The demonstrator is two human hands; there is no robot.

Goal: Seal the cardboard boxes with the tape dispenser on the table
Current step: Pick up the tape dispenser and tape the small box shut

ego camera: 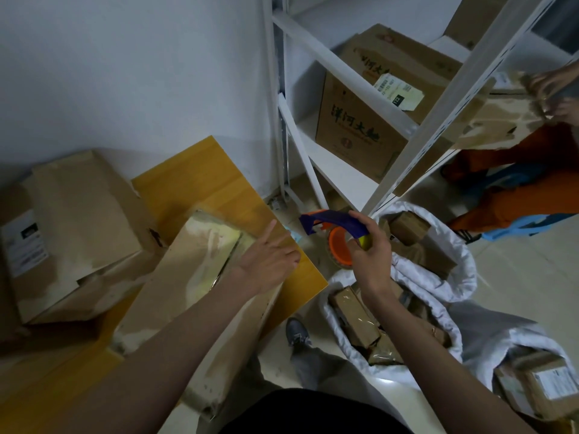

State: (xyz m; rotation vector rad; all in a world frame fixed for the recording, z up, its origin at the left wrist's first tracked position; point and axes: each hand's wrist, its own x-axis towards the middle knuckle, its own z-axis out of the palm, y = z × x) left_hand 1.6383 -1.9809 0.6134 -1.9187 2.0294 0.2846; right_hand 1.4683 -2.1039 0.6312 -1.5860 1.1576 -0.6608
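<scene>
A long flat cardboard box (191, 270) lies on the yellow wooden table (200, 177), its top glossy with clear tape. My left hand (269, 261) rests on the box's far right corner, index finger pointing up, holding nothing. My right hand (369, 255) grips the handle of a blue and orange tape dispenser (335, 233), held in the air just beyond the table's right edge, above the floor. A bigger taped cardboard box (81, 220) with a white label sits at the table's left.
A white metal shelf frame (438, 104) with a printed brown carton (357, 120) stands behind. White sacks (438, 277) full of small parcels sit on the floor to the right. Another person in orange trousers (517, 198) handles a box at the far right.
</scene>
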